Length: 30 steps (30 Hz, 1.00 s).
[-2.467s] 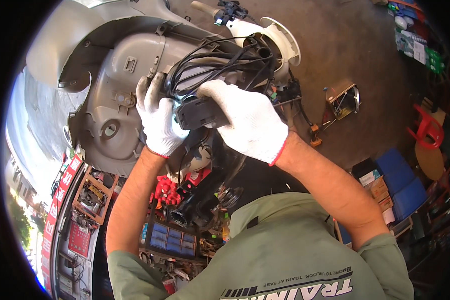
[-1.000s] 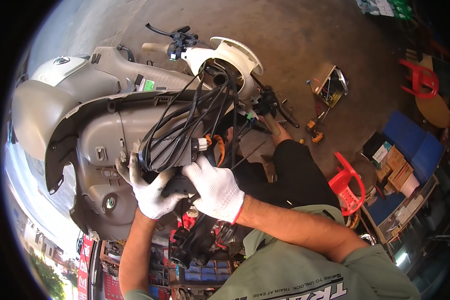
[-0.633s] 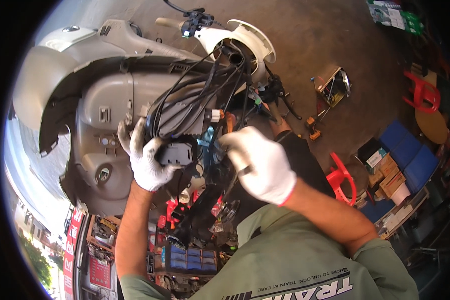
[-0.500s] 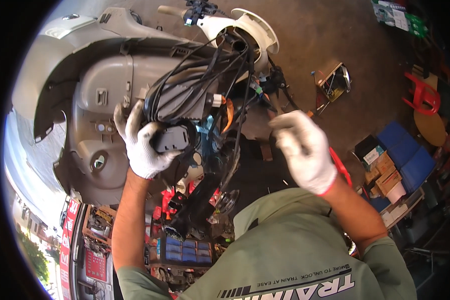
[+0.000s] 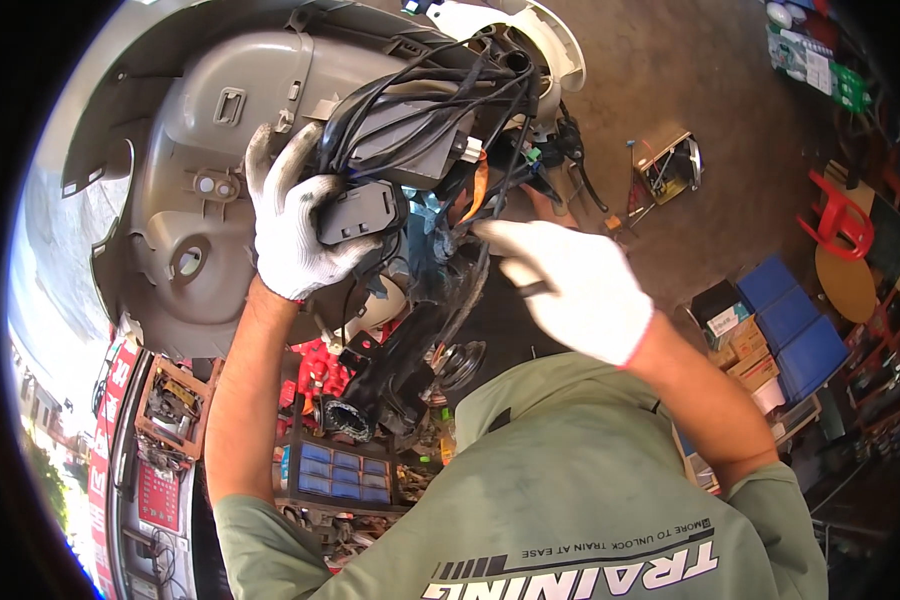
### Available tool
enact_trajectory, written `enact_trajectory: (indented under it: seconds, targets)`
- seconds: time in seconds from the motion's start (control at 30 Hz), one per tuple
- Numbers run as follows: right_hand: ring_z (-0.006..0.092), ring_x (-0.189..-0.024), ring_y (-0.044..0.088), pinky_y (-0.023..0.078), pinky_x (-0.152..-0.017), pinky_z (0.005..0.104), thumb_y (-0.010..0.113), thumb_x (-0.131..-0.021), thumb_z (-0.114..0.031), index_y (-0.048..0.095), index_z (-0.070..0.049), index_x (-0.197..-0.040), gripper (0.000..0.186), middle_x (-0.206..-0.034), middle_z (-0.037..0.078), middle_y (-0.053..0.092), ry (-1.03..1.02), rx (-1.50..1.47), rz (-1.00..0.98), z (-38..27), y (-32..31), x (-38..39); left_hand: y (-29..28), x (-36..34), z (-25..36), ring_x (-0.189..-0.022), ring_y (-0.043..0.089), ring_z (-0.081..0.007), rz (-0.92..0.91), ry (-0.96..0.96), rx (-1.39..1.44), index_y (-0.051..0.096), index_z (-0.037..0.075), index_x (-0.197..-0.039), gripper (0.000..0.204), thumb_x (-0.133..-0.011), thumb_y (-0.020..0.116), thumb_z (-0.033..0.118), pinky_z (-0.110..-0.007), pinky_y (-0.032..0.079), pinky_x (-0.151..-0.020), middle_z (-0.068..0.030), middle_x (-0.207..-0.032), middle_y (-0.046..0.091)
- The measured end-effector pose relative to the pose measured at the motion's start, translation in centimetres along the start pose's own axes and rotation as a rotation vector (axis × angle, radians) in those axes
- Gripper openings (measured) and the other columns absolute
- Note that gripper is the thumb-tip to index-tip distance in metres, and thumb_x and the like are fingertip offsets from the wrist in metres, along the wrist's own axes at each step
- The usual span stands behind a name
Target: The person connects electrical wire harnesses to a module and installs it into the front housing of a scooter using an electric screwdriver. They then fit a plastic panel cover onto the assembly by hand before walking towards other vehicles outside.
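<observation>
My left hand (image 5: 295,235), in a soiled white glove, grips a dark grey plastic box with slots (image 5: 358,212) below looped black cables (image 5: 375,130) and a grey metal unit (image 5: 420,150). My right hand (image 5: 560,285), also gloved, is to the right with index finger reaching toward hanging cables and other fingers curled around something dark, too small to make out. An orange lead with a white connector (image 5: 475,185) hangs between them. Behind these lie the grey inner panel of a scooter body (image 5: 185,195) and its white handlebar housing (image 5: 560,50).
At the right stand a red plastic stool (image 5: 840,220), blue bins (image 5: 800,340) and cardboard boxes (image 5: 740,345). A small open container with tools (image 5: 675,165) sits on the floor. Below the scooter are a parts organiser (image 5: 340,470), red tools (image 5: 315,370) and a wooden tray of parts (image 5: 170,400).
My right hand came off the grey box, swung right, and has moved back left toward the cables. My left hand still holds the box. The view has shifted, raising the scooter toward the top edge.
</observation>
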State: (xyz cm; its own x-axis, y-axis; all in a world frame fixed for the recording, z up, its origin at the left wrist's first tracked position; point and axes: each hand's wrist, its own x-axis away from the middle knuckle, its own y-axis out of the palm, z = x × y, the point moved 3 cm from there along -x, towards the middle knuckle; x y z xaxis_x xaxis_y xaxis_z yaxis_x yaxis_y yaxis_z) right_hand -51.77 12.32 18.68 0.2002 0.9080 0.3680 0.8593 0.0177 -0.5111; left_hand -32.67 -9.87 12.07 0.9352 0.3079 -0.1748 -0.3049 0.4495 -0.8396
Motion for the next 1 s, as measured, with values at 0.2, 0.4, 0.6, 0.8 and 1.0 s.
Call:
enact_trajectory:
  seconds: [0.2,0.4,0.6,0.8,1.0]
  targets:
    - [0.0374,-0.078,0.069,0.054,-0.069,0.0462,0.064,-0.089,-0.014,0.048,0.001,-0.133,0.049,-0.079,0.018,0.067,0.165,0.008,-0.156,-1.0,6.1,-3.8,0.1,0.0,0.1,-0.14,0.032,-0.0563,0.022,0.002,0.012,0.058,0.009,-0.111,0.069,-0.08,0.073,0.07,-0.066,0.022,-0.116,-0.0288,-0.144,0.05]
    - [0.0389,-0.071,0.068,0.053,-0.065,0.0488,0.063,-0.089,-0.019,0.055,-0.001,-0.119,0.036,-0.074,0.017,0.067,0.109,0.016,-0.218,-0.7,7.7,-3.9,-0.1,-0.2,0.2,-0.138,0.036,-0.056,0.052,0.023,0.018,0.055,0.009,-0.112,0.069,-0.08,0.074,0.067,-0.065,0.023,-0.116,-0.0294,-0.142,0.051]
    - [0.0383,-0.07,0.067,0.053,-0.062,0.0471,0.062,-0.09,-0.019,0.053,-0.003,-0.123,0.038,-0.074,0.016,0.066,0.101,-0.036,-0.245,-0.8,9.4,-3.3,0.3,-0.3,0.5,-0.137,0.038,-0.0538,0.079,-0.022,0.075,0.06,0.01,-0.107,0.065,-0.069,0.087,0.054,-0.065,0.028,-0.114,-0.0242,-0.141,0.053]
    - [0.0371,-0.065,0.067,0.052,-0.058,0.0456,0.062,-0.092,-0.017,0.053,-0.003,-0.123,0.035,-0.071,0.015,0.065,0.094,-0.014,-0.222,-0.3,9.8,-3.6,0.5,-0.4,0.5,-0.134,0.041,-0.0526,0.075,-0.02,0.082,0.06,0.009,-0.102,0.063,-0.062,0.093,0.045,-0.065,0.027,-0.114,-0.0222,-0.141,0.054]
    - [0.0357,-0.066,0.067,0.052,-0.058,0.0447,0.061,-0.088,-0.013,0.056,-0.002,-0.119,0.033,-0.072,0.014,0.066,0.086,-0.007,-0.18,0.6,9.8,-3.3,0.8,-0.9,1.1,-0.133,0.046,-0.0463,0.049,0.008,0.032,0.061,0.008,-0.098,0.064,-0.059,0.093,0.047,-0.064,0.023,-0.117,-0.0239,-0.139,0.056]
